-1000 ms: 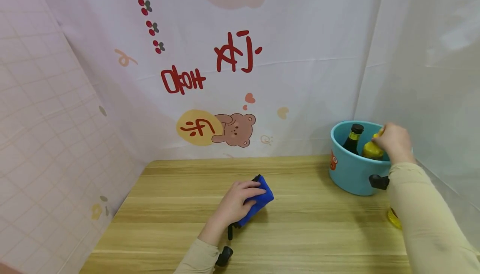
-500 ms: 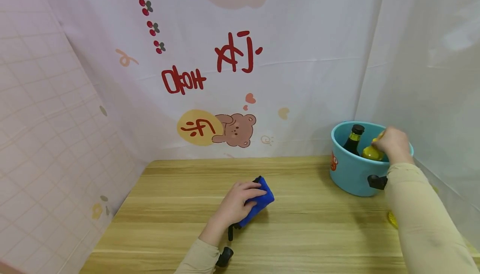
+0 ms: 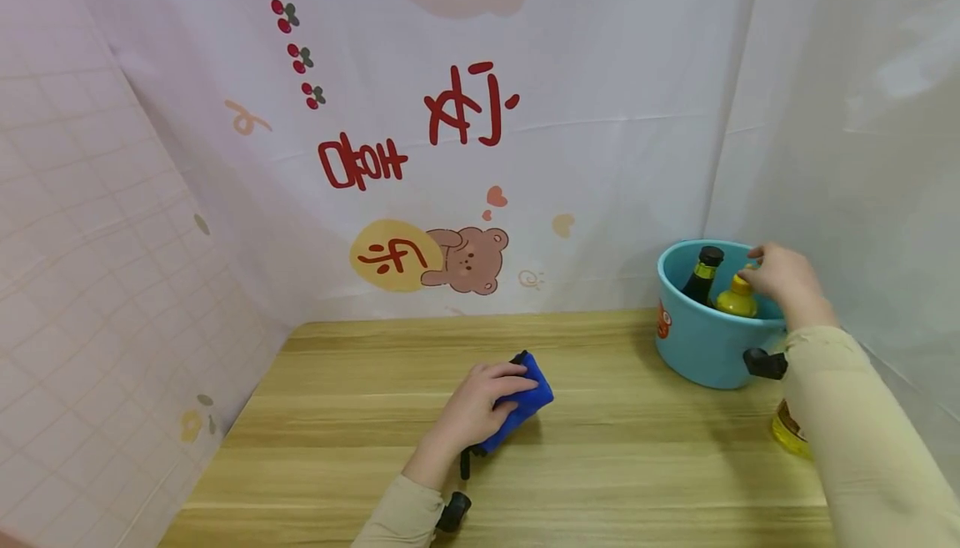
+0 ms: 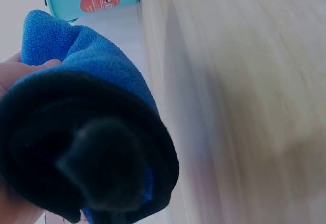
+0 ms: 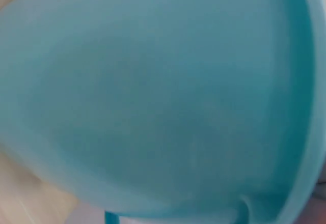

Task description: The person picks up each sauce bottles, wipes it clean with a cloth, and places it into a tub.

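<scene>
The yellow plastic squeeze bottle (image 3: 737, 299) was found upright inside the round teal plastic tub (image 3: 701, 348) at two o'clock, the right hand (image 3: 783, 277) touching its cap, grip indeterminate. The left hand (image 3: 472, 409), well apart, was clamped on a folded blue microfibre cloth (image 3: 525, 402).

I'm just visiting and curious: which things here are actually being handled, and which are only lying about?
In hand:
left hand grips the blue cloth
right hand at the yellow bottle in the teal tub

Lying about:
dark bottle in the tub
oil bottle behind the right sleeve
wooden table
</scene>
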`<state>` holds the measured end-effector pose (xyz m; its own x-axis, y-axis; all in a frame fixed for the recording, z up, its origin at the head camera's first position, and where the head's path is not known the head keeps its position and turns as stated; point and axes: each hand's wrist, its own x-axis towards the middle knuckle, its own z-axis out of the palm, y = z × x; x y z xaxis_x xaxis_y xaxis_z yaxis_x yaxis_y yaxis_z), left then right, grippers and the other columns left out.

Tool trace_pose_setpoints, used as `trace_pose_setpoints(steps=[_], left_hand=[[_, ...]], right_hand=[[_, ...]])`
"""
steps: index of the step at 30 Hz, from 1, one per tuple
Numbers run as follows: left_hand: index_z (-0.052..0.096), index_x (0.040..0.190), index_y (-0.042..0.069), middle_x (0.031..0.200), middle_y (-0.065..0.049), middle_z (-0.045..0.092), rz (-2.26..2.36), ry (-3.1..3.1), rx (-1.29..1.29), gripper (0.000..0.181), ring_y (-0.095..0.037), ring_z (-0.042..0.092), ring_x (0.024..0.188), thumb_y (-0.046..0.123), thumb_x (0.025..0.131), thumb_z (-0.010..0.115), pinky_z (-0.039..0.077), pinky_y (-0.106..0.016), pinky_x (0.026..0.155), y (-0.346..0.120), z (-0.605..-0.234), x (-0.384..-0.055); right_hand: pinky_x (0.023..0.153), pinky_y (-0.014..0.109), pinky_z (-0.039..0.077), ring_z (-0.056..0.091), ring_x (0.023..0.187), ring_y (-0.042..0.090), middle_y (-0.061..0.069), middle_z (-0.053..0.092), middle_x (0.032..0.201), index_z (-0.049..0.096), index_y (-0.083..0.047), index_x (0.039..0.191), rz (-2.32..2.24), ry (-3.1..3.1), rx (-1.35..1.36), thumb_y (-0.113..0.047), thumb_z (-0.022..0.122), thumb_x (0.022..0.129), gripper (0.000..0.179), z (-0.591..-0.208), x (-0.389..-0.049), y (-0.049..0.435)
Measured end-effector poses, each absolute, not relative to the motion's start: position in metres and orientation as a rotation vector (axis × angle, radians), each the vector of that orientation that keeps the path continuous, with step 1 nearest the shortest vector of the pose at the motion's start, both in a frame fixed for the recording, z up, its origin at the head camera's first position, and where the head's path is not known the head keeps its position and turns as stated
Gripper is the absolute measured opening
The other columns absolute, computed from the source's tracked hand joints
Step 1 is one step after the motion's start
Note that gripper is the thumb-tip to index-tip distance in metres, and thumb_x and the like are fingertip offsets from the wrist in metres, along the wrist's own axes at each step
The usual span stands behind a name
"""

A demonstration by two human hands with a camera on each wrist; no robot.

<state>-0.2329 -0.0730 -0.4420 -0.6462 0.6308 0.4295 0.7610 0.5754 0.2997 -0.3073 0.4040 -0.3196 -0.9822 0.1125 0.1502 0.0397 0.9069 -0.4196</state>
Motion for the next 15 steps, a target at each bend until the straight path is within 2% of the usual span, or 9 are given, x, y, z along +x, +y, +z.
trace_pose_setpoints(steps=[10, 15], left_hand=[[0.071, 0.125, 0.020, 0.134, -0.003, 0.061, -0.663, -2.507, -1.179, 0.037, -0.024, 0.054, 0.123, 0.006, 0.091, 0.072, 0.045, -0.040, 0.099, -0.069, -0.441, -0.233], [0.071, 0.125, 0.020, 0.134, -0.002, 0.061, -0.659, -2.510, -1.181, 0.037, -0.023, 0.054, 0.124, 0.006, 0.091, 0.071, 0.044, -0.039, 0.100, -0.068, -0.441, -0.233]], right_hand=[[0.090, 0.069, 0.037, 0.041, 0.114, 0.057, 0.040, 0.042, 0.132, 0.038, 0.012, 0.137, 0.663, -2.857, -0.047, -0.039, 0.047, 0.103, 0.063, -0.311, -0.283, 0.401], [0.090, 0.069, 0.036, 0.042, 0.116, 0.056, 0.040, 0.044, 0.132, 0.040, 0.012, 0.138, 0.654, -2.804, 0.017, -0.043, 0.048, 0.102, 0.066, -0.305, -0.266, 0.395]])
